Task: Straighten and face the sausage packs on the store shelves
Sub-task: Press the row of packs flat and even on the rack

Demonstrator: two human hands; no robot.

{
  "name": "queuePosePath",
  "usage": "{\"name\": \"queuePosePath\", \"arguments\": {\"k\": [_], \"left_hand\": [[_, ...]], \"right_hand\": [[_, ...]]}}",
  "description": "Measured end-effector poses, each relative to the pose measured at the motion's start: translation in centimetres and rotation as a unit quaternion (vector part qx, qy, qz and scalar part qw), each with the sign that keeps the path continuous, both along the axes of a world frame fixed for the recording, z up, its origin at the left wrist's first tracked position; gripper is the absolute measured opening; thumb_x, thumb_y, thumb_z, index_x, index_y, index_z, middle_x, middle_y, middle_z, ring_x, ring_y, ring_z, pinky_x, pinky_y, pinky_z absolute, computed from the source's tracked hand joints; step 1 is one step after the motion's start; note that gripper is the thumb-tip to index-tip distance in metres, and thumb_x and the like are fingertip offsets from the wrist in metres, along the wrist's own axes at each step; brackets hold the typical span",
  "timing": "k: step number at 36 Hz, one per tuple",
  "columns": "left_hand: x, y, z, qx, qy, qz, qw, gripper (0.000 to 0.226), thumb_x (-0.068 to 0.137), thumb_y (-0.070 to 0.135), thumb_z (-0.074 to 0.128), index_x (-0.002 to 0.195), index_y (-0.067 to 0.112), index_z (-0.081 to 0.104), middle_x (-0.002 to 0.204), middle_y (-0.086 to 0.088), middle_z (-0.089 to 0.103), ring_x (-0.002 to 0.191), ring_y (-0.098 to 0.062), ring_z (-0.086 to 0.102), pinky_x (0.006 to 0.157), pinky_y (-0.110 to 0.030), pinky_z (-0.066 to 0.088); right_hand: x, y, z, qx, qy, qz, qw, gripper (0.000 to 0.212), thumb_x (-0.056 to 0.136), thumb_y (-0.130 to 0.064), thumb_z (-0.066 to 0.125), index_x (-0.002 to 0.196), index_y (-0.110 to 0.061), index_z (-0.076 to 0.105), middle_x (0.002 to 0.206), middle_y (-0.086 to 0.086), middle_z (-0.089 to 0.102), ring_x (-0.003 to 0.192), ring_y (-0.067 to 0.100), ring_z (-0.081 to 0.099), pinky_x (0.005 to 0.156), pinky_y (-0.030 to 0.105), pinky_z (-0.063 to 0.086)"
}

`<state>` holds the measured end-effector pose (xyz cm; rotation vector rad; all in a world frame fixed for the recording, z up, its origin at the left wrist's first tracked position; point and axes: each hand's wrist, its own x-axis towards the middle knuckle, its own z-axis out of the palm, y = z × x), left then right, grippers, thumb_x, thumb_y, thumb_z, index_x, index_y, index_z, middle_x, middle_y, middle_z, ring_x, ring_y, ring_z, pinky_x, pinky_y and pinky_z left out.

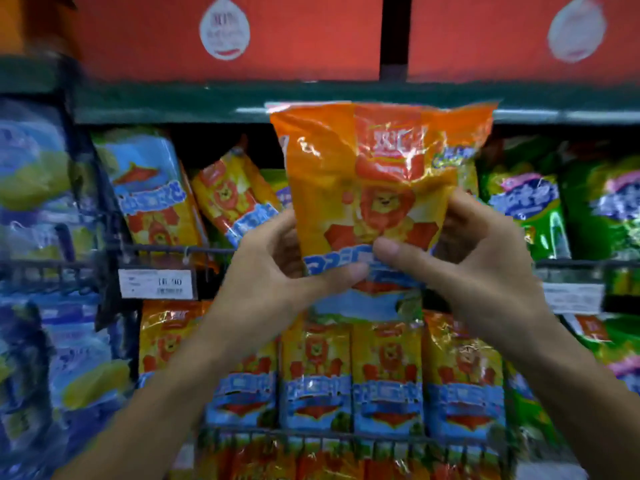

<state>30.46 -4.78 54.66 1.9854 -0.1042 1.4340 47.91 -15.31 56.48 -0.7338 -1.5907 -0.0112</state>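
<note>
Our left hand (277, 261) and right hand (460, 251) are both clamped on the lower part of an orange sausage pack (374, 188), thumbs on its front, holding it upright before the shelf (311, 102). Below it we see a row of matching packs (388, 379) standing behind a wire rail (346, 436).

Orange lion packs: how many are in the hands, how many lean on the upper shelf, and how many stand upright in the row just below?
Held by left hand and right hand: 1 held pack
Leaning on upper shelf: 1 leaning pack
Standing in the row below: 4 upright packs; the leftmost is partly hidden by an arm
Total: 6
</note>
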Motion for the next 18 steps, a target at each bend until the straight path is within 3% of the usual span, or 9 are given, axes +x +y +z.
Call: {"name": "queuePosePath", "arguments": {"k": [5, 8, 13, 18], "left_hand": [[-0.2, 0.9, 5.0, 0.034, 0.034, -0.042, 0.998, 0.027, 0.096, 0.026, 0.073, 0.120, 0.039, 0.072, 0.119, 0.014, 0.077, 0.113, -0.007, 0.072, 0.089, -0.018, 0.057], [0.0, 1.8, 6.6, 0.055, 0.042, -0.025, 0.997, 0.036, 0.094, 0.020, 0.071, 0.129, 0.022, 0.066, 0.121, 0.011, 0.076, 0.116, -0.009, 0.071, 0.094, -0.020, 0.056], [0.5, 3.1, 7.7, 0.088, 0.022, 0.051, 0.995, 0.038, 0.093, 0.021, 0.076, 0.129, 0.018, 0.067, 0.125, 0.006, 0.075, 0.118, -0.012, 0.070, 0.097, -0.027, 0.057], [1.5, 5.0, 6.3, 0.070, 0.001, 0.076, 0.995, 0.041, 0.090, 0.026, 0.078, 0.130, 0.018, 0.069, 0.125, 0.006, 0.075, 0.118, -0.013, 0.070, 0.097, -0.031, 0.059]], "right_hand": [[0.9, 1.0, 3.9, 0.064, -0.006, -0.012, 0.998, 0.034, 0.084, -0.030, 0.082, 0.115, -0.023, 0.068, 0.107, -0.014, 0.077, 0.098, 0.003, 0.073, 0.079, 0.016, 0.056], [1.7, 1.8, 5.3, 0.079, -0.023, -0.023, 0.996, 0.036, 0.085, -0.031, 0.081, 0.116, -0.022, 0.066, 0.109, -0.014, 0.077, 0.101, 0.005, 0.073, 0.084, 0.019, 0.055], [2.8, 3.5, 6.2, 0.046, -0.023, -0.022, 0.998, 0.040, 0.085, -0.026, 0.079, 0.121, -0.019, 0.064, 0.111, -0.016, 0.076, 0.105, 0.004, 0.072, 0.086, 0.018, 0.055], [4.4, 4.4, 6.1, -0.061, -0.070, -0.055, 0.994, 0.033, 0.088, -0.032, 0.074, 0.120, -0.029, 0.065, 0.113, -0.021, 0.075, 0.106, -0.001, 0.070, 0.083, 0.013, 0.054]]}}
